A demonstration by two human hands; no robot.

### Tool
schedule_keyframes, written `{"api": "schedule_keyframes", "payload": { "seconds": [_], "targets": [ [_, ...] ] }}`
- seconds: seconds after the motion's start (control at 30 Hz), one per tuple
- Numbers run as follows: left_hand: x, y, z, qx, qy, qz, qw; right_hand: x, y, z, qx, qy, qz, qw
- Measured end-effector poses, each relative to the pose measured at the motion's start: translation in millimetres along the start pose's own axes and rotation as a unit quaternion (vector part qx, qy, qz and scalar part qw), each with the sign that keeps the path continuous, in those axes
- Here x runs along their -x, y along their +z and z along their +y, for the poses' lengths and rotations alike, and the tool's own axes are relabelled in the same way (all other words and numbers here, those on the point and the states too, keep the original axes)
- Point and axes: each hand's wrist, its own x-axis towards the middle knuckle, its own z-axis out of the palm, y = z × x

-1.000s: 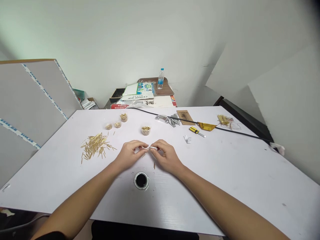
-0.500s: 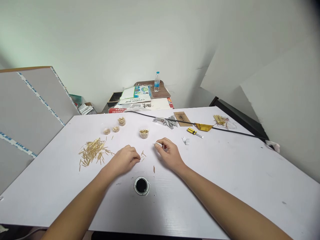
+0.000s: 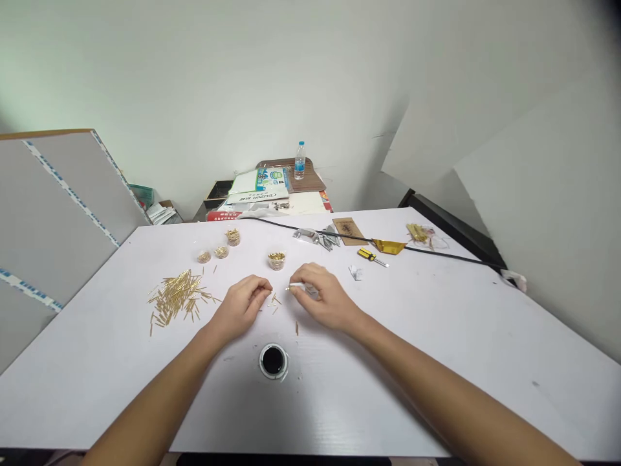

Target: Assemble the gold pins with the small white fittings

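Observation:
My right hand (image 3: 324,299) rests on the white table (image 3: 436,336) and pinches a thin silver tool (image 3: 297,288) whose tip points left. My left hand (image 3: 241,305) lies beside it with thumb and forefinger pinched together; what they hold is too small to make out. A few loose gold pins (image 3: 274,303) lie between the two hands, and one more gold pin (image 3: 297,328) lies just below them. A small clear cup of gold pins (image 3: 276,260) stands a little beyond my hands.
A heap of gold pins (image 3: 175,296) lies at the left, with three small cups (image 3: 220,246) behind it. A round black hole (image 3: 273,360) sits near the front edge. A black cable (image 3: 436,252), yellow screwdriver (image 3: 369,256), foil bags and a bottle (image 3: 299,160) lie farther back.
My hands met in the middle, parted, and have come close together again. The right hand went up and right with the silver tool, then came back left. The view shifted slightly.

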Motion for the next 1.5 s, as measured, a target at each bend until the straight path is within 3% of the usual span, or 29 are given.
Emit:
{"api": "schedule_keyframes", "payload": {
  "seconds": [0.17, 0.23, 0.3, 0.43, 0.7, 0.9, 1.23, 1.5],
  "targets": [
    [1.0, 3.5, -7.2, 0.035, 0.002, 0.061, 0.997, 1.5, 3.5, 1.4, -0.067, 0.091, 0.190, 0.975],
    [1.5, 5.3, -8.9, 0.053, -0.027, 0.075, 0.995, 10.7, 14.5, 6.6, -0.132, 0.133, 0.206, 0.960],
    [2.3, 7.5, -9.1, 0.064, -0.049, 0.077, 0.994, 20.3, 25.9, 12.2, -0.159, 0.150, 0.178, 0.959],
    [4.8, 13.6, -6.0, 0.067, -0.070, 0.051, 0.994, 28.6, 40.2, 18.7, -0.106, 0.095, 0.125, 0.982],
    [8.8, 28.5, -4.2, 0.190, -0.107, 0.022, 0.976, 25.9, 42.5, 15.4, -0.066, 0.036, 0.074, 0.994],
    [9.4, 31.7, -2.3, 0.267, -0.136, 0.033, 0.953, 28.2, 44.7, 13.6, -0.063, 0.022, 0.068, 0.996],
    [7.6, 32.1, -3.2, 0.175, -0.125, 0.004, 0.977, 28.8, 45.0, 16.3, -0.049, 0.041, 0.054, 0.997],
    [8.8, 31.6, -2.7, 0.065, -0.052, 0.031, 0.996, 27.1, 42.0, 13.9, -0.011, 0.033, 0.038, 0.999]
  ]
}}
